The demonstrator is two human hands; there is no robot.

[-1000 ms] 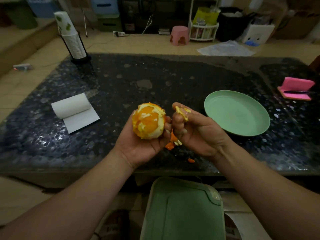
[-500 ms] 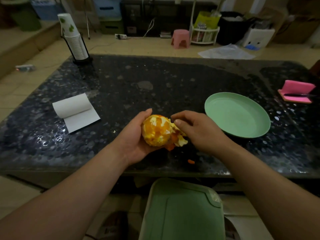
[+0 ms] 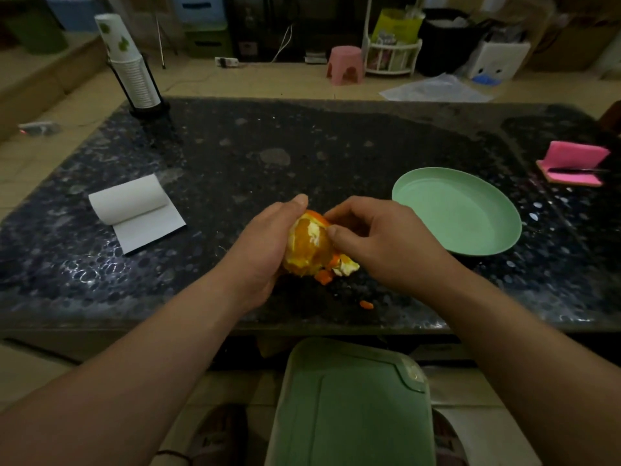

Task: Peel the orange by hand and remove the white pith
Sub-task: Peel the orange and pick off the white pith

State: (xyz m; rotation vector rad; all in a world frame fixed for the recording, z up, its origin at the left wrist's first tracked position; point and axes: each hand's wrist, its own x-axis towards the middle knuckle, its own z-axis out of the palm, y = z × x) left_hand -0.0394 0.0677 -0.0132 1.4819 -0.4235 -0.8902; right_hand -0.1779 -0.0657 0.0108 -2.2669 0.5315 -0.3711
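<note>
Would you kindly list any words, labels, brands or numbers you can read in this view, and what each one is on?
None can be read.
The paper cups show only green leaf prints.
Any print on the yellow bag and the white box is too blurred to read.

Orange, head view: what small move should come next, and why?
Probably pull the peel strip off the far top of the orange with the right hand, whose fingers pinch there, while the left hand grips the fruit. White pith patches show too, so those likely come after.
</note>
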